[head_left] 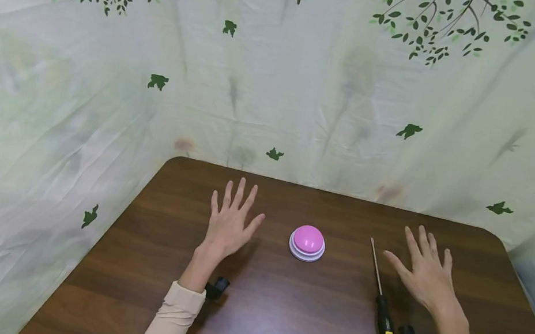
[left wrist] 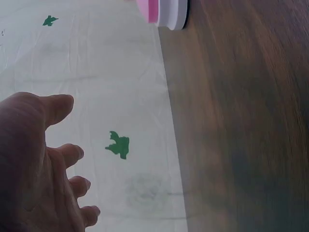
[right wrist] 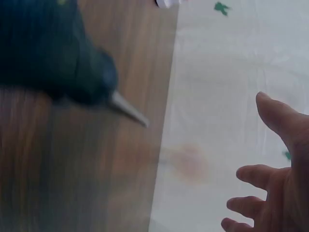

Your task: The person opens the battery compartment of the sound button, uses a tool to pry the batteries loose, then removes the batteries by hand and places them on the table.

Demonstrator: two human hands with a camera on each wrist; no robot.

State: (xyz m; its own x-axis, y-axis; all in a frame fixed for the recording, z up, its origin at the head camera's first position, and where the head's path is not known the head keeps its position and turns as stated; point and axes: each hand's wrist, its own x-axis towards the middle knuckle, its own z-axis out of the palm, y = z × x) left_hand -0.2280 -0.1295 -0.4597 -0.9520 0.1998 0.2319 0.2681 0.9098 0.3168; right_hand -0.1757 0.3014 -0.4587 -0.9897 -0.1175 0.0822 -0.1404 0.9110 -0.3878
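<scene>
My left hand is held over the left part of the brown table with its fingers spread and nothing in it. To its right sits a round pink push button on a white base, apart from both hands. On the right side, my right hand has its fingers spread and holds nothing. Just left of that hand lies a screwdriver with a black and yellow handle, its metal shaft aimed at the far edge. In the right wrist view the screwdriver handle looms large and blurred, clear of the fingers.
The brown wooden table has rounded far corners. Behind it and along the sides hangs a pale curtain printed with leaves and branches. Dark wrist cameras are strapped on both wrists, below cream sleeves.
</scene>
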